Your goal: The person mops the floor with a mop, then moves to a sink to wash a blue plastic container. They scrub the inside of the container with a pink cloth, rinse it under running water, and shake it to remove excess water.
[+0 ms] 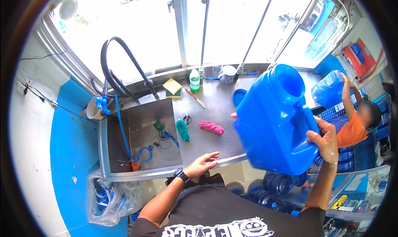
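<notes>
My right hand [326, 140] grips the handle of a large blue plastic jug [264, 128], held up tilted at the right of the steel counter, its wide mouth uncapped. My left hand [202, 165], with a watch on the wrist, is empty, fingers apart, over the counter's front edge. Near it on the counter [192, 143] lie a pink cloth [211, 127], a green bristly brush [182, 130] and black-handled scissors [187, 119]. Further back are a red and white brush [195, 97], sponges [172, 86], a bottle of green liquid [194, 81] and a blue lid [239, 96], partly hidden by the jug.
At the left is a steel sink [124, 128] with a blue hose [119, 122], a tap [102, 104] and blue rings. A patterned mug [228, 74] stands at the back. A co-worker [353, 128] at the right holds a wrapped blue container [329, 89]. Large bottles [276, 184] lie below.
</notes>
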`<action>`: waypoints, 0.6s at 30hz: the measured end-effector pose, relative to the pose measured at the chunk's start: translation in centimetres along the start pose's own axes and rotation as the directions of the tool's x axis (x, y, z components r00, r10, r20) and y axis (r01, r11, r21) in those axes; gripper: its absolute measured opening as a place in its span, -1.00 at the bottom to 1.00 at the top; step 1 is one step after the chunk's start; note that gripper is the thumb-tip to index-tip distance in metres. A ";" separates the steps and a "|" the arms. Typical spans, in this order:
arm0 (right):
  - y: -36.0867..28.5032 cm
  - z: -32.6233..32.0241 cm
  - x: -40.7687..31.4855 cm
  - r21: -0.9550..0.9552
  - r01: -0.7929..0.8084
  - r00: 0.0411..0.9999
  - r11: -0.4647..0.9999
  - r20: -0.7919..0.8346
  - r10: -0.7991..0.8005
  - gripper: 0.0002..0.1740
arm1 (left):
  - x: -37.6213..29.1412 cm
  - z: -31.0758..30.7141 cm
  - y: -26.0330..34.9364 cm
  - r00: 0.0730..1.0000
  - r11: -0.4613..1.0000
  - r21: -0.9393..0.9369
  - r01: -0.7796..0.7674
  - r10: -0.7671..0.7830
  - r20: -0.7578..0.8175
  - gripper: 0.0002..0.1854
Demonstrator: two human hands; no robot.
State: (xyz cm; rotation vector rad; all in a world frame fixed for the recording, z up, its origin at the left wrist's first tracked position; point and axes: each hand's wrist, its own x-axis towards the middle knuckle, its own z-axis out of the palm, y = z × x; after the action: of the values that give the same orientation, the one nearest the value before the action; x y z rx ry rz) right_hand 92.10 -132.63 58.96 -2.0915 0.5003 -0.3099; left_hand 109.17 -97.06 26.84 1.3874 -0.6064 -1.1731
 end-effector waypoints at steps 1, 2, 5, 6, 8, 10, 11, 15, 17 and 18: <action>0.9 0.1 -0.3 0.008 0.002 1.000 1.000 -0.018 -0.002 -0.39 | -0.3 -0.2 -0.3 1.000 1.000 -0.007 -0.005 0.005 0.006 -0.33; 1.9 0.1 -0.3 -0.113 0.044 0.998 0.993 -0.039 -0.048 -0.38 | -0.8 -0.5 -0.6 0.999 0.999 -0.026 0.028 -0.029 -0.035 -0.34; 4.9 0.4 -0.5 -0.556 0.306 0.937 0.773 0.035 -0.346 -0.36 | -2.9 -2.2 -2.0 0.984 0.996 -0.074 0.055 -0.066 -0.166 -0.39; 5.7 0.5 -1.0 -0.639 0.377 0.904 0.670 0.098 -0.416 -0.39 | -3.8 -2.7 -2.5 0.970 0.991 -0.103 0.086 -0.106 -0.217 -0.39; 7.2 0.9 -1.9 -0.685 0.486 0.840 0.543 0.193 -0.507 -0.37 | -5.6 -3.8 -3.5 0.937 0.981 -0.157 0.113 -0.158 -0.311 -0.40; 8.5 1.2 -2.7 -0.697 0.525 0.805 0.488 0.222 -0.550 -0.32 | -7.4 -4.4 -4.3 0.891 0.964 -0.224 0.141 -0.222 -0.397 -0.43; 9.2 1.3 -2.9 -0.702 0.512 0.805 0.495 0.193 -0.561 -0.33 | -8.0 -4.6 -4.5 0.884 0.963 -0.239 0.125 -0.218 -0.413 -0.44; 11.4 2.2 -3.1 -0.706 0.471 0.831 0.530 0.152 -0.536 -0.34 | -9.0 -5.3 -5.1 0.847 0.954 -0.255 0.158 -0.264 -0.462 -0.43; 12.1 2.8 -2.9 -0.705 0.481 0.830 0.521 0.174 -0.530 -0.33 | -8.8 -5.4 -5.1 0.845 0.957 -0.256 0.137 -0.248 -0.474 -0.43; 12.3 3.2 -2.8 -0.706 0.489 0.826 0.511 0.188 -0.531 -0.33 | -8.6 -5.4 -5.1 0.842 0.957 -0.258 0.132 -0.246 -0.481 -0.45</action>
State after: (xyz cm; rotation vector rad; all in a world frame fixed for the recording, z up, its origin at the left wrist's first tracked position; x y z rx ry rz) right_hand 88.13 -134.92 46.84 -3.0394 -0.0330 -0.5805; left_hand 109.50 -86.19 23.73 1.5119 0.0397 -0.9305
